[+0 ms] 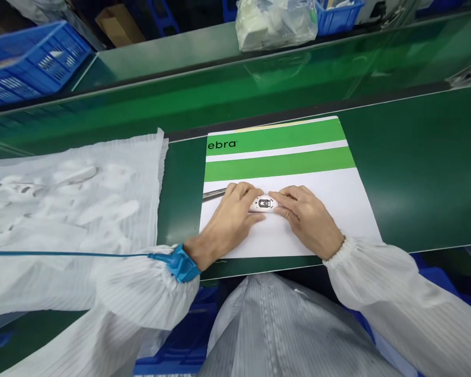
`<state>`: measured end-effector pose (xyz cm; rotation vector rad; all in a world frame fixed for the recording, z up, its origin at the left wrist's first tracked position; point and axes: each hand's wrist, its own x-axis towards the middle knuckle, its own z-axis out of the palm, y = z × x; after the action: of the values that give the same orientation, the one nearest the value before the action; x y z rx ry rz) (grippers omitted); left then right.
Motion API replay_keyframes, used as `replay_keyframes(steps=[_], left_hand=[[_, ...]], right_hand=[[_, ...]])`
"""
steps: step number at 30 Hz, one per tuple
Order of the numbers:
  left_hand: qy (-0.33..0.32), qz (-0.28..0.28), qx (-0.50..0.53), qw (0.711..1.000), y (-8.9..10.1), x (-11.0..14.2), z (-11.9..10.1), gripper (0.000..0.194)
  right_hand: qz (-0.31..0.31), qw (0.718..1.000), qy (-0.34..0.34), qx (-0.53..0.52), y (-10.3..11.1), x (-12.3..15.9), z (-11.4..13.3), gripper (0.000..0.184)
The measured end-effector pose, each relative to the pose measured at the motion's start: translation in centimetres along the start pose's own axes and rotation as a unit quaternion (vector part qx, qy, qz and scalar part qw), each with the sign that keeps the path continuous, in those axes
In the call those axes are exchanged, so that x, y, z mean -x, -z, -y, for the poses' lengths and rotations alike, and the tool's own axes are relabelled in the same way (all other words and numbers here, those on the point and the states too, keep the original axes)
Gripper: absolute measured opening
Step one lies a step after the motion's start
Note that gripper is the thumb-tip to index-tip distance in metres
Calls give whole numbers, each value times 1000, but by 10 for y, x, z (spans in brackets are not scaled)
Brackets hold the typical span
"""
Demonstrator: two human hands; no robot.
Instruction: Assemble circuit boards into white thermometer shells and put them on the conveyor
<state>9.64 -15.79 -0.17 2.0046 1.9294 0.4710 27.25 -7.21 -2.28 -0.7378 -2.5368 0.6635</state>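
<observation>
A small white oblong part [264,203] with dark markings lies on a white and green printed sheet [282,157] on the green bench. My left hand [230,220] and my right hand [304,217] close on it from either side, fingertips pinching its ends. A thin dark tool [214,194] lies on the sheet just left of my left hand's fingers. A blue wrist strap [179,263] with a blue cord sits on my left wrist.
A white cloth [74,188] covering several white parts lies at the left. A green conveyor belt [259,89] runs behind the sheet. Blue crates [27,63] stand at the far left, and a clear plastic bag [275,21] with a blue bin [337,15] sits at the back.
</observation>
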Motion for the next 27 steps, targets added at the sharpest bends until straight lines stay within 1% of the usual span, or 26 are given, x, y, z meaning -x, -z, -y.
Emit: replay_keyframes(steps=[3,7,11,13,16,19,21,24,27], left_hand=[[-10,40,-27,999,14,1,6,34],[36,112,15,993,30,-4,4,37],[80,132,37,987,39,-9,3,41],[82,133,44,987,39,-10,3,41],[69,112,36,991,31,-6,2,39],[39,44,-13,998,19,1,-4,35],[7,4,-14,1000,12,5,-10,38],[-28,-28,10,999,3,7,-15,42],[-33,-49,-17,998,-4,5,-17,34]], right_hand=[[29,998,-25,-48,10,-4,-4,27],[49,992,-49,-102,16,-9,-5,26],[42,991,-57,-116,18,-10,-6,25],[43,990,-60,-120,18,-9,-6,25],[40,993,-52,-95,13,-7,-1,23],[6,1000,-11,-22,3,-4,8,27],[-23,1000,7,11,-4,-1,14,26],[-36,999,0,30,-11,3,20,22],[-28,999,-16,33,-14,6,23,29]])
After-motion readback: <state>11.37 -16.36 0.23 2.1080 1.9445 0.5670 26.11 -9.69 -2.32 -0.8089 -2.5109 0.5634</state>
